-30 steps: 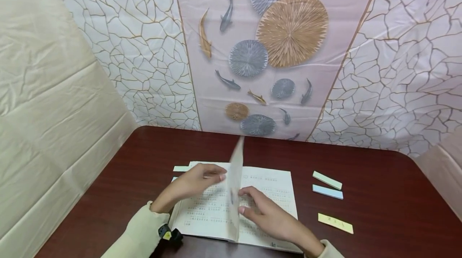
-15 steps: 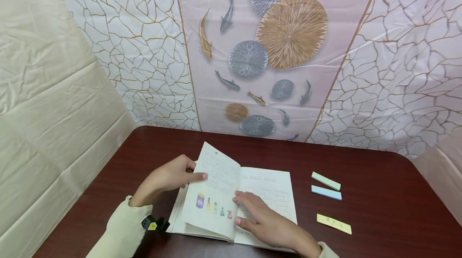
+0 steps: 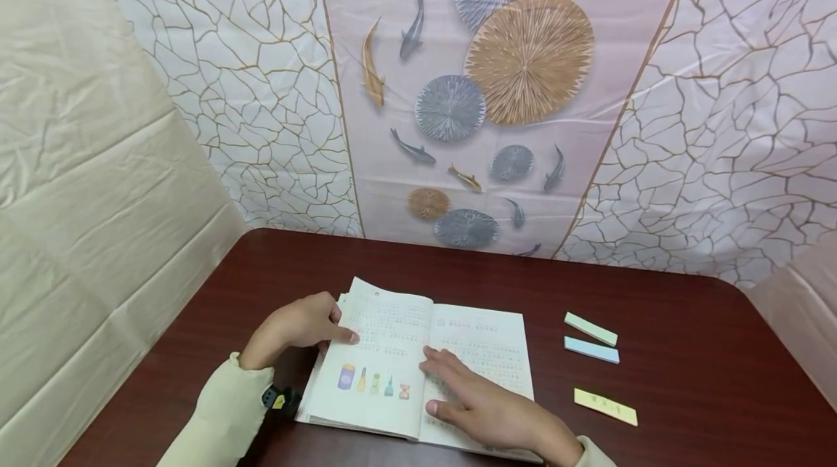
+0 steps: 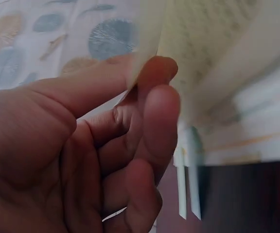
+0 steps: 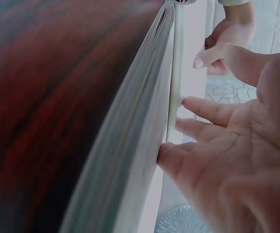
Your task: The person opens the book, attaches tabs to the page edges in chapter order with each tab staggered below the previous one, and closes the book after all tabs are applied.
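An open book (image 3: 487, 336) lies on the table, with printed text on both sides. Its left page (image 3: 386, 336) shows a row of small coloured pictures. At that page's outer edge my left hand (image 3: 297, 329) pinches the paper between thumb and fingers; the left wrist view shows the thumb (image 4: 98, 80) on one side of the sheet and the fingertips on the other. My right hand (image 3: 480, 398) rests on the right page, fingers near the fold. The right wrist view has its fingertips (image 5: 191, 103) against the paper. Two pale strips (image 4: 181, 189) stick out of the book's pages.
On the dark red table (image 3: 706, 358), right of the book, lie a pale green strip (image 3: 591, 327), a light blue strip (image 3: 591, 349) and a yellow strip (image 3: 605, 407) with writing. A patterned cloth (image 3: 405, 104) hangs behind the table; a cream cloth (image 3: 118, 198) hangs at the left.
A leaf that stood upright at the fold has swung left and down, with my left hand taking its edge. My right hand has moved from beside the leaf to rest on the right page.
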A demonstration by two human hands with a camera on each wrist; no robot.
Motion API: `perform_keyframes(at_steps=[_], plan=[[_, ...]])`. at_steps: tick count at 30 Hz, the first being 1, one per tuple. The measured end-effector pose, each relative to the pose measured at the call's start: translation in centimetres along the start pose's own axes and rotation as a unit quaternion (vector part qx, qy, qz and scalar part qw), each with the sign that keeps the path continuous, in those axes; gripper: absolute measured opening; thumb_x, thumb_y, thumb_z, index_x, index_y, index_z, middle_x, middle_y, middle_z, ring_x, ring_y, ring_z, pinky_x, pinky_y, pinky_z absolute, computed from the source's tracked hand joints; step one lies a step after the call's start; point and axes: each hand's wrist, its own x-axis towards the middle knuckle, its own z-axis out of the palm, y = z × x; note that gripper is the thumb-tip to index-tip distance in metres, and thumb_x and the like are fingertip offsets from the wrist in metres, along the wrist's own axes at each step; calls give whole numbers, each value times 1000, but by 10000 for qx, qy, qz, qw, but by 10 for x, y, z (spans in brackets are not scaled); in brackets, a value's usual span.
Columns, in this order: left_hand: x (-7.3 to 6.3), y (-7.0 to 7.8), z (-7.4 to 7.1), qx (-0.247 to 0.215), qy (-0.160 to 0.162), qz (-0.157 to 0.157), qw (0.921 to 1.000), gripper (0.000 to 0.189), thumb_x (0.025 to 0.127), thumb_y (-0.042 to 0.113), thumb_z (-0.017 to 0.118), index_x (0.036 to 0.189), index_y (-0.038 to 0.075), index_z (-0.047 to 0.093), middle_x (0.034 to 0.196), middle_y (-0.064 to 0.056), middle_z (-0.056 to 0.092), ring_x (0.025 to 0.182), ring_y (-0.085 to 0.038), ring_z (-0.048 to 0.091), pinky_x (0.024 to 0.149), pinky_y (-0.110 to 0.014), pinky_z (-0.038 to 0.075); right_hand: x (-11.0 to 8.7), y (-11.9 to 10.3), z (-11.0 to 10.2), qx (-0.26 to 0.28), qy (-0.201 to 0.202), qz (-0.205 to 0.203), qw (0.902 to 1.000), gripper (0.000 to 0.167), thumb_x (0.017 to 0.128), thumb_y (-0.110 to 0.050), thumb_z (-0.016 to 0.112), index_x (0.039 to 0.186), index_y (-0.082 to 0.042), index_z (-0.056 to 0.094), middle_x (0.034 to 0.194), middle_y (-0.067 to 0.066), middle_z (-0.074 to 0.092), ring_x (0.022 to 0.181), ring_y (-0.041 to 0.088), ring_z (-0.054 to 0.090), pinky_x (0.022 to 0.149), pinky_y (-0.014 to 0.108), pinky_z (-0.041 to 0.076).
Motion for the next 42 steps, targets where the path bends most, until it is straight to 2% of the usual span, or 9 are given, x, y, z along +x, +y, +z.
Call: perform_keyframes(at_steps=[4,10,13,15,18,21,25,33,42], plan=[[0,0,6,141,105,-144,9997,38,89,30,87,63,10,66,54,-3,63,49,-16,57,49,-25,33,-1,0,1,-162,-16,-9,9999,61,108,-46,57,158,-15,43,175,3,23,162,36,13,123,66,23],[-8,13,8,1286,736,-491,9877,36,89,44,84,73,15,72,63,1,63,60,-17,59,56,-32,40,-4,0,1,-489,19,-68,9988,64,108,-47,56,162,-15,41,175,3,24,162,35,16,125,62,24],[-12,24,5,1743,1059,-551,9774,39,89,49,83,95,11,78,82,-4,71,71,-20,62,64,-40,49,-5,-2,1,-620,-67,-13,9981,66,109,-47,54,165,-16,37,176,1,22,162,34,14,125,60,23],[-14,31,7,1839,1153,-367,9755,48,88,49,83,112,8,77,102,-7,73,86,-24,67,74,-48,56,-5,-2,1,-747,-161,-4,9971,67,110,-45,54,166,-16,34,176,0,19,163,34,12,126,59,23],[-14,41,15,1561,906,303,9831,61,88,43,86,133,5,70,135,-14,67,119,-32,65,98,-56,55,-5,-2,3,-997,-258,-71,9947,67,111,-41,53,167,-14,31,177,3,17,162,37,11,125,61,25],[-11,46,27,1117,334,1035,9878,68,87,36,89,142,5,64,154,-17,54,143,-35,50,115,-54,45,-4,-1,5,-1214,-276,-144,9921,66,111,-37,53,167,-13,31,177,6,17,162,40,12,124,60,27],[-5,49,41,995,-143,1600,9820,77,86,35,90,150,7,58,166,-17,39,154,-35,37,120,-52,39,-1,-1,7,-1425,-253,-177,9893,65,111,-34,53,168,-11,29,177,8,15,162,40,12,124,60,28],[-2,49,53,1068,-62,1974,9745,82,85,33,91,153,5,54,169,-19,32,157,-35,31,121,-52,38,3,-6,12,-1695,-86,-54,9855,63,110,-31,56,165,-9,34,176,10,21,160,41,17,123,60,29],[-3,51,63,1070,-255,1732,9787,83,87,34,89,155,5,52,170,-16,33,156,-33,33,121,-51,38,2,-8,14,-2385,25,-91,9711,59,108,-24,60,161,-6,41,172,10,32,158,39,28,123,53,33]])
